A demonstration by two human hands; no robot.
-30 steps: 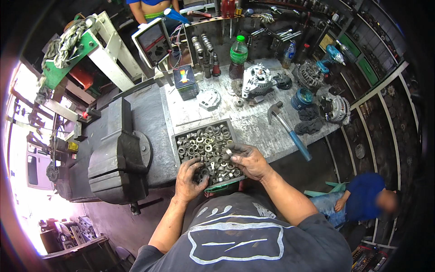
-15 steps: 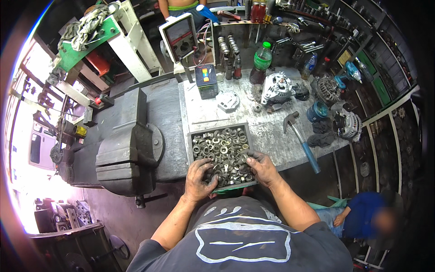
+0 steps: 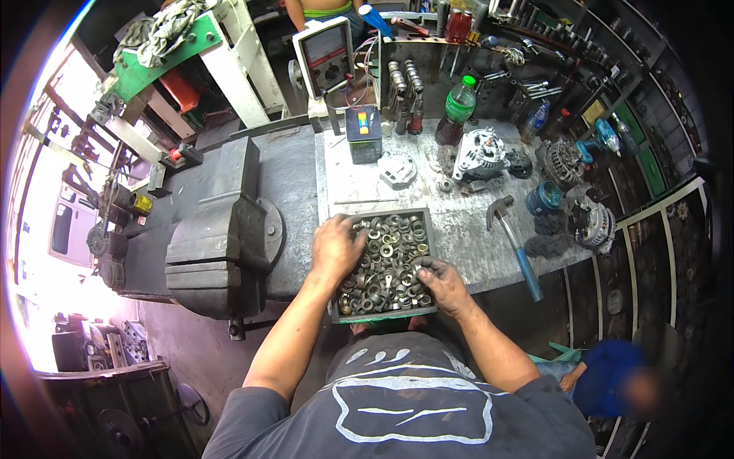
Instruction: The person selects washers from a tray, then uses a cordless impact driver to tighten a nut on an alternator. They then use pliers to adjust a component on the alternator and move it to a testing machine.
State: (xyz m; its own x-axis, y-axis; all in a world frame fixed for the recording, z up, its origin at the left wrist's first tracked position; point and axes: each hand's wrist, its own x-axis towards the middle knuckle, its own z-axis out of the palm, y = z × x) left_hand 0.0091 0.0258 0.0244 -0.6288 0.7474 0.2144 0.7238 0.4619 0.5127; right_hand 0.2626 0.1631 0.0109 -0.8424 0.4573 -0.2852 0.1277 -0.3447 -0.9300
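Head view: on the long table [image 3: 470, 245], a big dark vise [image 3: 205, 260] is fixed at the left. To its right, at the table's near edge, a tray [image 3: 397, 314] is set, full of small metal rings [image 3: 388, 264]. The left hand [image 3: 332, 246] is bent over the tray's far left corner; whether a ring is held cannot be told. The right hand [image 3: 446, 288] is placed at the tray's right side, finger and thumb close together; whether anything is pinched cannot be told. The full tray is likely heavy and stiff, best held by both sides. Each ring is likely light, hard and maybe slippery, best pinched by its edge. Counted: one table, one vise, one tray, three big round motor parts [image 3: 480, 157], one hammer [image 3: 526, 268]; too many rings to be counted.
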